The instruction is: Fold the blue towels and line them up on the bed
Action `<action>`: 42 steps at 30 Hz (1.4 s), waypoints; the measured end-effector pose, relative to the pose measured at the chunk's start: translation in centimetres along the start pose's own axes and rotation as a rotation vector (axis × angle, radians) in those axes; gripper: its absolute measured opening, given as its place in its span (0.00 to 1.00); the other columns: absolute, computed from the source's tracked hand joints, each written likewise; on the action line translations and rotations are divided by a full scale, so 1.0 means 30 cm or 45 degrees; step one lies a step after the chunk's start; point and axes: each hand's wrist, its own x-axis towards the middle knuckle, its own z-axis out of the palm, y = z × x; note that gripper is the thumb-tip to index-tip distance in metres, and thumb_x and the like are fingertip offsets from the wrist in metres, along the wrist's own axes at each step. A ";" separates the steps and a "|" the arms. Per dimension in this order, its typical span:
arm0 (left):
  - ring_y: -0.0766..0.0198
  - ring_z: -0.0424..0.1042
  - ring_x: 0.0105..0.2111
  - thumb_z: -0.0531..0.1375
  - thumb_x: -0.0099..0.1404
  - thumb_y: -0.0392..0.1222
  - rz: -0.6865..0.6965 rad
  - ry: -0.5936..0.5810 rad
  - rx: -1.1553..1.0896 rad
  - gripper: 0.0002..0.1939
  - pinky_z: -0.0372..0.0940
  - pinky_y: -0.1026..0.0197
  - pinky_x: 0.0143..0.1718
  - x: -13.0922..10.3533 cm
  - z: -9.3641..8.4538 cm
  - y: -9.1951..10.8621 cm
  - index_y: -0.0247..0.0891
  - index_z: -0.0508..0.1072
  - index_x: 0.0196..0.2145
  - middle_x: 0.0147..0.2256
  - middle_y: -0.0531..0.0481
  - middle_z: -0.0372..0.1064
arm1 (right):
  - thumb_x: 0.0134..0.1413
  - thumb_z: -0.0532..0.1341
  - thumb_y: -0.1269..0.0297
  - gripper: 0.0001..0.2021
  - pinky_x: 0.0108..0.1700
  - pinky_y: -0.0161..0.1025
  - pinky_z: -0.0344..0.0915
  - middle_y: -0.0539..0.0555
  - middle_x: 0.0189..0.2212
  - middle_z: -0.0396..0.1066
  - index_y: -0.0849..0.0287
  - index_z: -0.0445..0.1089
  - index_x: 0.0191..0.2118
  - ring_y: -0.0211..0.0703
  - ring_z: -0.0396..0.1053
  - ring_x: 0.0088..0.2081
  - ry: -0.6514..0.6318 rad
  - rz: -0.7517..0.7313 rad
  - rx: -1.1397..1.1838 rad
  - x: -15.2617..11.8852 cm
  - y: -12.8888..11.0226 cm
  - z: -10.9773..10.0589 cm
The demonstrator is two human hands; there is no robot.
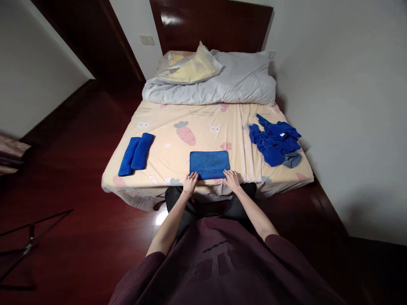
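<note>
A blue cloth lies flat as a rectangle near the front edge of the bed, with a crease along its lower part. My left hand is at its near left corner, fingers closed on the edge. At the near right corner my right hand has its fingers on the cloth in the same way. Two rolled or folded blue cloths lie side by side on the left of the bed. On the right is a crumpled heap of blue cloths with a white tag showing.
The bed has a patterned sheet. A grey quilt and a yellow pillow lie at its far end, before a dark headboard. Black stand legs are on the floor at the left. A wall runs along the right.
</note>
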 end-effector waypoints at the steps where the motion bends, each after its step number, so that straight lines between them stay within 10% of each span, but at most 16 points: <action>1: 0.45 0.63 0.66 0.51 0.65 0.25 -0.005 0.000 0.007 0.30 0.57 0.41 0.64 0.007 -0.007 0.003 0.35 0.69 0.63 0.66 0.33 0.63 | 0.60 0.57 0.76 0.26 0.63 0.54 0.59 0.61 0.66 0.65 0.61 0.70 0.64 0.57 0.63 0.63 -0.023 0.001 -0.041 0.014 -0.008 -0.001; 14: 0.53 0.76 0.50 0.55 0.60 0.30 -0.043 -0.073 -0.198 0.24 0.63 0.50 0.60 -0.029 -0.099 -0.045 0.39 0.78 0.53 0.49 0.40 0.78 | 0.58 0.60 0.76 0.17 0.63 0.47 0.57 0.61 0.50 0.78 0.59 0.79 0.51 0.50 0.69 0.57 -0.129 -0.026 0.009 0.001 0.022 -0.075; 24: 0.55 0.78 0.46 0.59 0.64 0.42 -0.522 0.206 -0.769 0.17 0.71 0.54 0.53 0.014 -0.081 -0.050 0.37 0.76 0.49 0.46 0.44 0.79 | 0.57 0.63 0.58 0.15 0.51 0.46 0.73 0.58 0.40 0.81 0.59 0.80 0.45 0.50 0.78 0.44 0.314 0.325 0.895 0.053 0.088 0.011; 42: 0.51 0.79 0.48 0.54 0.74 0.46 -0.655 0.079 -0.540 0.13 0.69 0.54 0.50 0.036 -0.028 -0.097 0.40 0.70 0.52 0.49 0.38 0.78 | 0.64 0.60 0.52 0.16 0.48 0.43 0.73 0.57 0.37 0.80 0.57 0.78 0.48 0.48 0.77 0.40 0.221 0.446 0.573 0.027 0.119 0.059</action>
